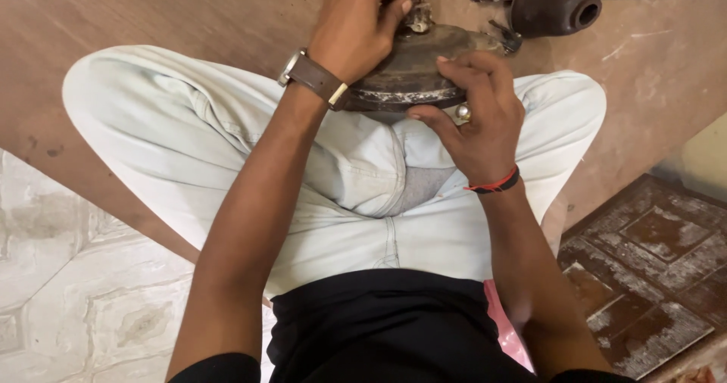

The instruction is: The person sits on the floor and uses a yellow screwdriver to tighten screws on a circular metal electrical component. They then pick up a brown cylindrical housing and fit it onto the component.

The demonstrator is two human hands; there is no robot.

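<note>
A dark, greasy, round metal part (413, 69) rests between my knees, on my pale trousers (227, 126). My right hand (473, 114), wearing a ring and a red and black wrist thread, grips the part's near edge, thumb below and fingers on top. My left hand (356, 23), with a brown strapped watch on the wrist, reaches over the part. Its fingertips are closed around a small metal fitting (416, 8) that stands up at the part's centre.
A dark rubber-like cup-shaped piece (556, 8) lies on the brown floor just beyond the part, at the top right. Worn patterned tiles (651, 254) are at the right, pale hexagonal paving (76, 277) at the lower left.
</note>
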